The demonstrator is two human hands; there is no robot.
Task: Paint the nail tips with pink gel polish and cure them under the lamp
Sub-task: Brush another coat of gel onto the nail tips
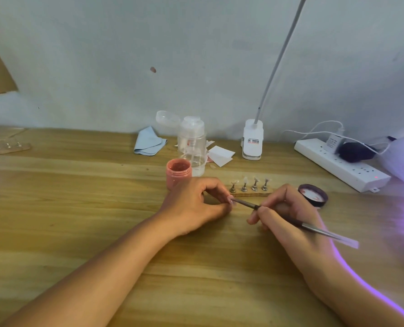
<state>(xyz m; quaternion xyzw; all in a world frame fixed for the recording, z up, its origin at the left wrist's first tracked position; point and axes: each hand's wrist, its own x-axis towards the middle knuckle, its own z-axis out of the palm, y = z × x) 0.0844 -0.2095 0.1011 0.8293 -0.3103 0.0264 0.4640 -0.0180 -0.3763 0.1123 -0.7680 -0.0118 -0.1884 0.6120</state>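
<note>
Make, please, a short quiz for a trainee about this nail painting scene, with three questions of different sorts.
1. True or false: the pink gel jar has its lid on.
2. What does the right hand hold? A) the brush B) a lid C) a cloth
3. Fill in: the left hand pinches a nail tip; the wooden stand behind it carries ____ metal holders.
Key: 1 false; 2 A; 3 four.
</note>
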